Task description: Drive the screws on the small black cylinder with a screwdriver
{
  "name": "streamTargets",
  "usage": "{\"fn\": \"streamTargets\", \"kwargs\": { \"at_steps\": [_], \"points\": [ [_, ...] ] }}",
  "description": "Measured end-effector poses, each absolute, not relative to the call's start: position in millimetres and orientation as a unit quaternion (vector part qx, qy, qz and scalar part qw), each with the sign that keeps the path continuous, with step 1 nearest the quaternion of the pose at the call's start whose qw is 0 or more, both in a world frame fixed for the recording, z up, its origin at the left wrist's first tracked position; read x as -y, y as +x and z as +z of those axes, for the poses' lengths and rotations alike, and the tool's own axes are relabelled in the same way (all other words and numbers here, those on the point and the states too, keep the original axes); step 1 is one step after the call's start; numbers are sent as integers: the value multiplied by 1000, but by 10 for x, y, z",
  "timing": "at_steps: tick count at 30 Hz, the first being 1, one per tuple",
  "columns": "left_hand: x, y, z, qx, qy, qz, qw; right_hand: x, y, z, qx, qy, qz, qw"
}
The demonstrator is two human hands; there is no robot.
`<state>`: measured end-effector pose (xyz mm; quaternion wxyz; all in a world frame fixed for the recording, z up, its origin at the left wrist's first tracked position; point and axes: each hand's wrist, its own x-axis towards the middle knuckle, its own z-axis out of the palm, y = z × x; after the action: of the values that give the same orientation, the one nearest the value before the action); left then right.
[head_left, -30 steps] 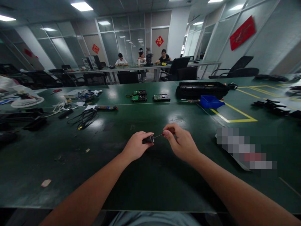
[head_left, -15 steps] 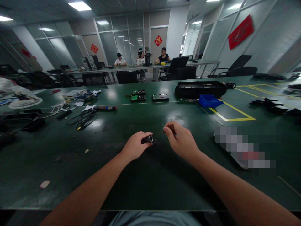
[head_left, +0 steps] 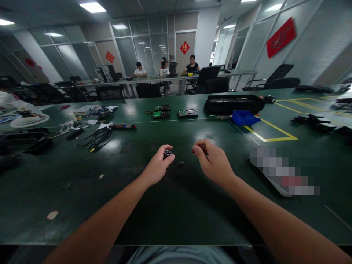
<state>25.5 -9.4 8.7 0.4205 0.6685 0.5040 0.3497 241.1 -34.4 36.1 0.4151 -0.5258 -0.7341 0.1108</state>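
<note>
My left hand [head_left: 158, 167] is closed around a dark tube [head_left: 167, 153], whose round, metal-rimmed end points upward between thumb and forefinger. The rest of the tube is hidden by the fingers. On the right, my right hand [head_left: 213, 160] pinches a thin screwdriver [head_left: 188, 154] with a reddish handle, its shaft pointing left toward the tube without touching it. A small dark round piece [head_left: 181, 162] lies on the green table [head_left: 176, 216] between the two hands.
Farther back stand green circuit boards [head_left: 161, 112], a hard drive [head_left: 187, 113], a long black housing [head_left: 234, 104] and a blue bin [head_left: 245, 117]. A coiled black cable [head_left: 98, 138] and a pen-like tool [head_left: 123, 126] lie left. A blurred pale packet [head_left: 283, 172] is at right. People sit at a far table.
My left hand has moved slightly left and turned the tube's open end from facing right to facing up. The small dark piece now shows clear of the tube. My right hand has barely moved.
</note>
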Motion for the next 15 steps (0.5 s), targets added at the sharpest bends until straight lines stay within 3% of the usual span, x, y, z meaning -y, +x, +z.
{"fn": "streamTargets", "kwargs": {
  "at_steps": [6, 15],
  "points": [
    [139, 358, 288, -490, 702, 259, 448, 343, 2418, 364, 732, -517, 103, 432],
    [-26, 548, 203, -543, 808, 116, 196, 365, 2433, 390, 734, -522, 104, 422]
  ]
}}
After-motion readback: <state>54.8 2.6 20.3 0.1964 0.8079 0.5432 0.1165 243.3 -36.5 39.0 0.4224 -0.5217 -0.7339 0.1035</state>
